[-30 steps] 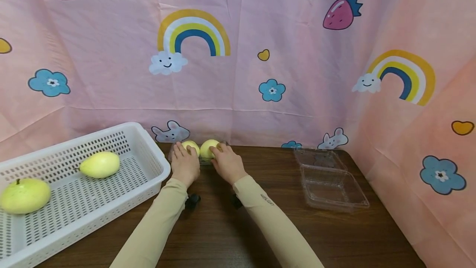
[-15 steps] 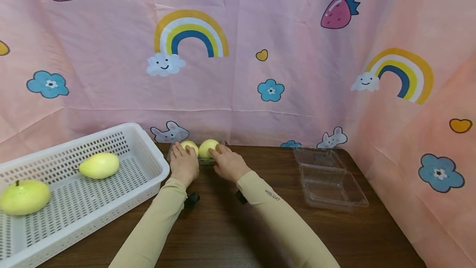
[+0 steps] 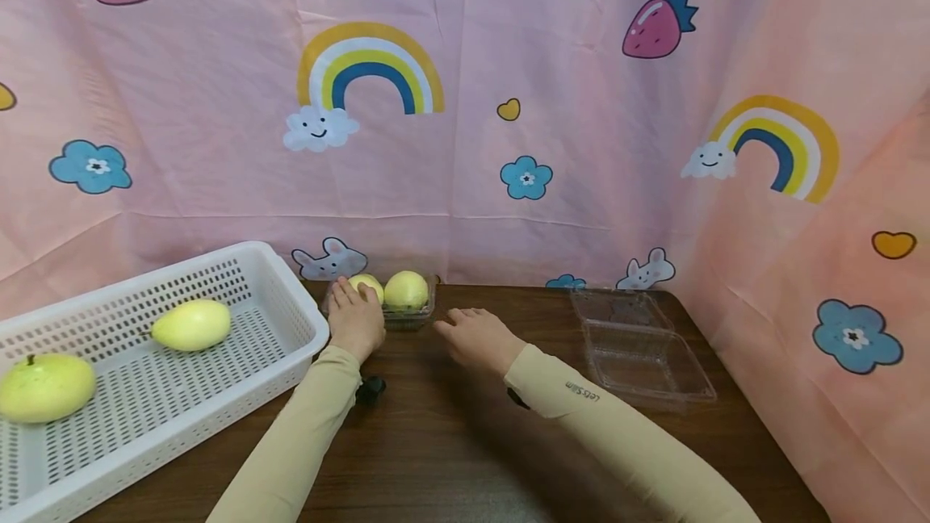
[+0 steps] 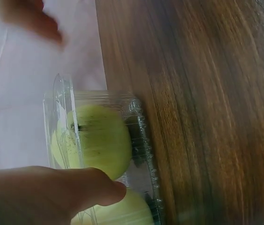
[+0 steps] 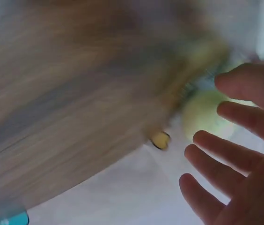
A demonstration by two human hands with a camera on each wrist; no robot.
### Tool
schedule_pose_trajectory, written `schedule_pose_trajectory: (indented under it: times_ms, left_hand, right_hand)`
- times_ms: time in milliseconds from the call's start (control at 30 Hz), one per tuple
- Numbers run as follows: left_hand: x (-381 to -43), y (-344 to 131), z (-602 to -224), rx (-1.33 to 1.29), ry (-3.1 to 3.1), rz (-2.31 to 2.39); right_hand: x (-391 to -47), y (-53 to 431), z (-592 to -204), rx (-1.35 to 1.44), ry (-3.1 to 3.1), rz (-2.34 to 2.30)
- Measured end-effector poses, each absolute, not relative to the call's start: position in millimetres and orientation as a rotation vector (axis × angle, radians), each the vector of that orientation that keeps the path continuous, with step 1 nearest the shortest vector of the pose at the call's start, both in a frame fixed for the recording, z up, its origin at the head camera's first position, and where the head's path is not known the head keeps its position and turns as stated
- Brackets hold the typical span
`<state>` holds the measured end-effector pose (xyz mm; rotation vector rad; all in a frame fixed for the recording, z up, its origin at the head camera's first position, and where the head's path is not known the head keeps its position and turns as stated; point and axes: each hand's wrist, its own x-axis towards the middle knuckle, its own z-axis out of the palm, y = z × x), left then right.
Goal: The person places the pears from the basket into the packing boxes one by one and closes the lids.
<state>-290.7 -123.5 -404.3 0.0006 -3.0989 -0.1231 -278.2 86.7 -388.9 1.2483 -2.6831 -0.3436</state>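
Half a second ago the right hand [image 3: 481, 341] was at the right pear [image 3: 407, 291]; now it is well off to the right, clear of the box [image 3: 410, 320], whose right end shows bare. The left hand [image 3: 356, 321] has stayed at the box's left end, fingers laid out straight over the left pear [image 3: 368, 285], covering part of it.

The left wrist view adds the left thumb [image 4: 92, 187], out across the clear plastic (the head view hides this), and a dark spot on one pear. The fingers' undersides are out of sight, so how firmly they bear on the box I cannot tell. The right wrist view, though blurred, shows the right hand spread wide and holding nothing.

Both pears sit in the box at the table's [image 3: 436, 442] far edge, before the pink curtain [image 3: 465, 63]. Nearer left stands the white basket [image 3: 218, 410] with two more pears [image 3: 192, 325], well apart; well to the right, the other box [image 3: 647, 357] lies open.
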Motion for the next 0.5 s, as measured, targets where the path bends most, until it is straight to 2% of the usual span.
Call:
schedule_pose_trajectory:
  times_ms: [200,500]
  left_hand:
    - [-294.8,-126.1,-406.8,0.013,-3.102,-0.123]
    - [-295.9,-126.8,-408.5,0.017,-3.089,-0.122]
  right_hand:
    - [-255.9,109.0,-404.8,1.391,-2.581,-0.640]
    - [-219.7,138.5,-405.3,1.505,-2.417,-0.694]
